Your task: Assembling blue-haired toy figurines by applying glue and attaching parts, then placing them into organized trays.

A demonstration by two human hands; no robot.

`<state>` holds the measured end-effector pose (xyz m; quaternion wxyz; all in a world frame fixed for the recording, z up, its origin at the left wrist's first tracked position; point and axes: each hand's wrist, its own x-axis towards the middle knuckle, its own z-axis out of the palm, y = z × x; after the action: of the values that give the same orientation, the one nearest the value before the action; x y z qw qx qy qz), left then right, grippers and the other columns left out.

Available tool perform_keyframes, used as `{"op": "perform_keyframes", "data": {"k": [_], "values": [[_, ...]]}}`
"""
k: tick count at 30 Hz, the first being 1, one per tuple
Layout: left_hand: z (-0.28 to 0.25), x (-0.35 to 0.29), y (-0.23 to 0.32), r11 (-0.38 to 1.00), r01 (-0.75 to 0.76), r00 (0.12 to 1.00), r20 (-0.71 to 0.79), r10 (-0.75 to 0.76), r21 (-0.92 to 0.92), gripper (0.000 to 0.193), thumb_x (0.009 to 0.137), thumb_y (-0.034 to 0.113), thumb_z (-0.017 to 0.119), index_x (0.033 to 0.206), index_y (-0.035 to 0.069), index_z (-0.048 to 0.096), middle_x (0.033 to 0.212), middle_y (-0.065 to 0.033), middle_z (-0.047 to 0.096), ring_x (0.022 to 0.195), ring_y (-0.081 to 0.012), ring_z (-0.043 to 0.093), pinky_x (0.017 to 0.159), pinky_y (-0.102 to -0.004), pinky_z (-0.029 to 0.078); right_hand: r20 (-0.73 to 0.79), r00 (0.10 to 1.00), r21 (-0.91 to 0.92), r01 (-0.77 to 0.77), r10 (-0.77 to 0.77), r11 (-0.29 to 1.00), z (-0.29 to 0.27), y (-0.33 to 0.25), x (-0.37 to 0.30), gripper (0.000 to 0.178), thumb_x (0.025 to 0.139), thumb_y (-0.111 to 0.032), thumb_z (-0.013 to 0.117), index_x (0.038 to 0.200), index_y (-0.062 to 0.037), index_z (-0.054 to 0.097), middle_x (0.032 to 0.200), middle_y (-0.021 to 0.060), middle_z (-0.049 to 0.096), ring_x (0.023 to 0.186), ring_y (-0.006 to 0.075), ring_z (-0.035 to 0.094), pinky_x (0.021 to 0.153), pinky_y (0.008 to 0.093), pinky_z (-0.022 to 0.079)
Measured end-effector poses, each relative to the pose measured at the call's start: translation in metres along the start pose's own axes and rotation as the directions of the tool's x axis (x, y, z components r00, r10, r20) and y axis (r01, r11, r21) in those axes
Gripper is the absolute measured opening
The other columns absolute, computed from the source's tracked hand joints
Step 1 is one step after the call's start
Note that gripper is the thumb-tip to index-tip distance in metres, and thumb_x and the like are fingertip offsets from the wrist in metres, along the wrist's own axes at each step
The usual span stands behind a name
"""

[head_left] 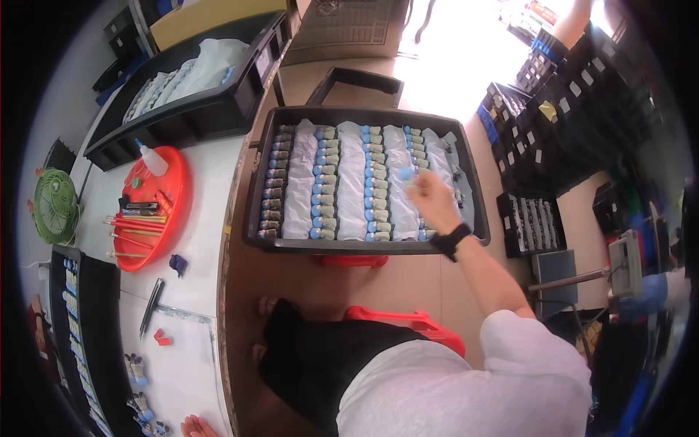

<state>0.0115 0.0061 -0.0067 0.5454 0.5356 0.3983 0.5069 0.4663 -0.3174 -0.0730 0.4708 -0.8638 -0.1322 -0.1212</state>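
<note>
Over the right part of a black crate, my right hand pinches a small blue-topped figurine. Rows of similar figurines, with blue tops and grey-green bodies, lie in the crate between strips of white wrapping sheet. My left hand shows only in part at the lower edge, by the white table. Its visible fingers are stretched out with nothing in them. Nearby on the table lie a few more blue-and-grey figurines.
A red round tray holds a white squeeze bottle and several brushes. Another black crate stands behind it. At left are a green fan and a long black tray. Stacked black crates fill the right; a red stool stands beside me.
</note>
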Motion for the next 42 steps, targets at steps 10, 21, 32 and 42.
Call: {"op": "perform_keyframes", "data": {"k": [10,21,32,42], "values": [[-0.011,0.006,-0.004,0.998,0.001,0.999,0.039,0.002,-0.061,0.03,0.089,0.01,0.048,0.112,-0.01,0.045,0.107,-0.0213,0.053,0.098,-0.0291,0.052,0.091,-0.039,0.042,0.098,0.891,-0.744,-0.23,0.443,0.627,-0.1,0.114,-0.015,0.02,0.067,-0.014,0.066,0.082,-0.0027,0.06,0.082,0.0201,0.061,0.083,0.0367,0.059,0.071,0.0399,0.048],[-0.001,0.008,-0.001,0.995,0.083,0.996,-0.028,-0.081,0.063,0.028,0.088,0.009,0.049,0.111,-0.008,0.046,0.105,-0.019,0.052,0.101,-0.0288,0.05,0.094,-0.0405,0.039,0.244,0.671,-0.843,-0.211,0.701,0.495,-0.093,0.118,0.001,0.019,0.068,-0.006,0.057,0.084,0.0023,0.063,0.092,0.0255,0.06,0.089,0.0364,0.059,0.075,0.0397,0.049],[0.001,-0.013,0.0,0.931,0.143,0.989,-0.023,-0.144,0.335,0.023,0.082,-0.002,0.054,0.105,-0.007,0.053,0.1,-0.0181,0.059,0.091,-0.0239,0.056,0.083,-0.0329,0.044,-0.164,0.775,-0.849,-0.426,0.611,0.313,-0.074,0.055,-0.019,0.022,0.075,-0.025,0.058,0.087,-0.0071,0.063,0.093,0.0172,0.062,0.089,0.0335,0.059,0.074,0.0411,0.049],[0.024,-0.005,0.009,0.777,0.092,0.989,0.036,-0.145,0.623,0.018,0.082,0.009,0.056,0.098,0.002,0.056,0.099,-0.0156,0.058,0.089,-0.027,0.056,0.08,-0.0341,0.046,-0.188,0.52,-0.732,-0.64,0.834,0.234,-0.156,-0.064,-0.119,0.026,0.074,-0.023,0.057,0.091,-0.0049,0.063,0.095,0.017,0.062,0.09,0.0309,0.059,0.081,0.0377,0.046]]}}
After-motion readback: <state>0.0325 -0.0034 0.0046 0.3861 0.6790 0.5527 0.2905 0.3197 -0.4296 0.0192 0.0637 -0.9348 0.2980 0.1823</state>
